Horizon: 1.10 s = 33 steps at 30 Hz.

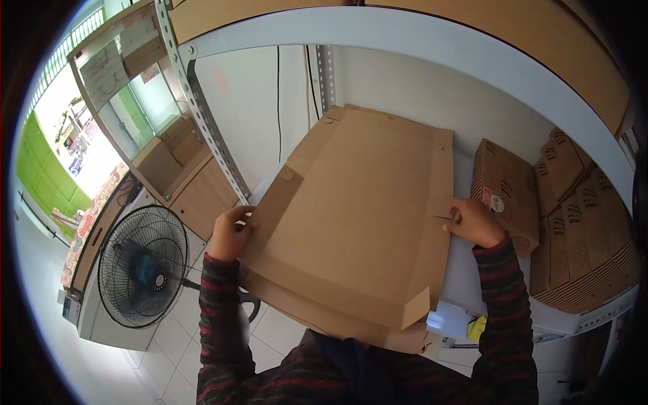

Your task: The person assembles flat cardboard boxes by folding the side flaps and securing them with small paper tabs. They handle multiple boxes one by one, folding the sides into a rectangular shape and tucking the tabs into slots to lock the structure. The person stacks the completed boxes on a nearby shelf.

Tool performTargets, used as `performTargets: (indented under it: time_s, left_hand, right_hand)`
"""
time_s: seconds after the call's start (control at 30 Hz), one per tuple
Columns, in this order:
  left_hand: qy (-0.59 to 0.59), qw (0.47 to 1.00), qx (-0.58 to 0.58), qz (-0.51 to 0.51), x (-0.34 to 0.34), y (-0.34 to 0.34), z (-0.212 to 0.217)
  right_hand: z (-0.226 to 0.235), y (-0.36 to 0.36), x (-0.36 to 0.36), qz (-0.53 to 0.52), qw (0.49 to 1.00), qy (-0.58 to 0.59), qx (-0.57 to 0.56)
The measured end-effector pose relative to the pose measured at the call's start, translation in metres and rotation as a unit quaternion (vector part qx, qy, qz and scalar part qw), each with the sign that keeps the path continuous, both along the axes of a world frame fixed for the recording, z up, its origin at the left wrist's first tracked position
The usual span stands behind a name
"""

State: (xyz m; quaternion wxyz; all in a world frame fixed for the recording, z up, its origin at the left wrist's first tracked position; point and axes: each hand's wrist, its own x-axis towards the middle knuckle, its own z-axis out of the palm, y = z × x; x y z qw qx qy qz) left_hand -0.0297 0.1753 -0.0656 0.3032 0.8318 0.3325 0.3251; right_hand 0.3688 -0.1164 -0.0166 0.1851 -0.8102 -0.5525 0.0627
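Hands (231, 233) – gripping cardboard sheet's (358, 216) edges

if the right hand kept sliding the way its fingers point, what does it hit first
The right hand points left across the flat cardboard sheet, fingers on its right side flap. It would probably meet that flap and panel first; depth is unclear.

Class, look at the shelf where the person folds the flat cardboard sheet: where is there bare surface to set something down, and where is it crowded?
Bare white shelf shows between the cardboard sheet and the finished box, under the right hand. The right end is crowded with stacked boxes. The left hand grips the sheet's overhanging edge.
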Motion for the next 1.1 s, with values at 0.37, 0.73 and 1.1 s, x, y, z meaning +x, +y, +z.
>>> performTargets:
  time_s: [0.37,0.73,1.1]
  left_hand:
    - [-0.047,0.994,-0.096,-0.005,-0.005,-0.023,0.005]
    - [0.171,0.973,0.108,-0.112,0.031,-0.084,0.045]
    - [0.249,0.93,0.263,-0.06,0.043,-0.092,0.007]
  right_hand:
    - [0.012,0.0,-0.002,-0.038,0.971,0.234,0.029]
    - [-0.006,0.01,-0.037,0.145,0.933,0.324,0.056]
    - [0.0,0.013,-0.081,0.155,0.987,-0.033,0.042]
